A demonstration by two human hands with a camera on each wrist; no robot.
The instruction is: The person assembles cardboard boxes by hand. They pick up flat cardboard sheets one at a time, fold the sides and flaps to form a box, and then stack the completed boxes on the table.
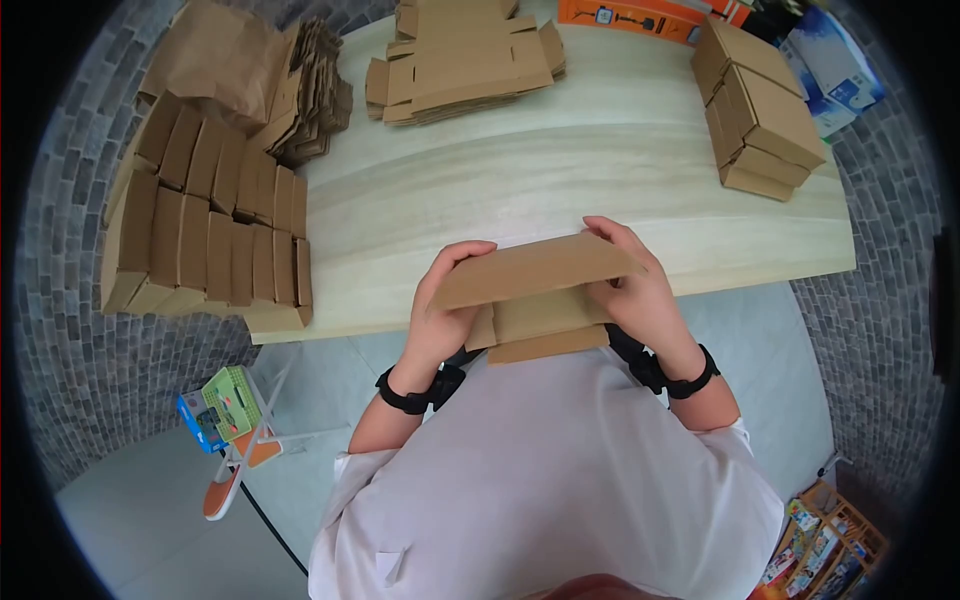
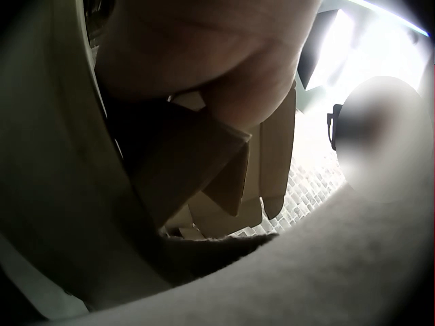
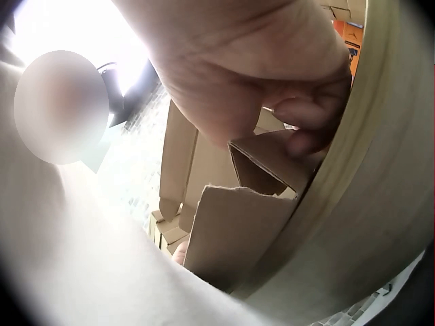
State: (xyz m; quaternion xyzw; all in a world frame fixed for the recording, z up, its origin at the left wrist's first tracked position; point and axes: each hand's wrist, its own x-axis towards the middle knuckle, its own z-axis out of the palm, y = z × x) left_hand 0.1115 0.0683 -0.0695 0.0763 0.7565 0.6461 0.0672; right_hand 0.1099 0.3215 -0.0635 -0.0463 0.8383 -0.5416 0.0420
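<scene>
Head view, at your left: rows of brown boxes stand packed together at the left end of the counter. Below them, off the counter, you have a blue box beside a green basket. Behind the rows lies a crumpled paper bag, and just right of it a pile of folded cardboard. Further right, flat box blanks lie stacked near the far edge.

Nearer you, your left hand is curled round the left side of a partly folded carton. The carton is at the counter's near edge, close in front of your shirt, a wide panel uppermost and its open side facing you. Your right hand grips its right side, the fingers bent in against the cardboard; your right wrist view shows them at a folded flap.

Beyond, an orange box lies at the far edge, then closed boxes are stacked toward the right end, with a blue-and-white package just beside them
</scene>
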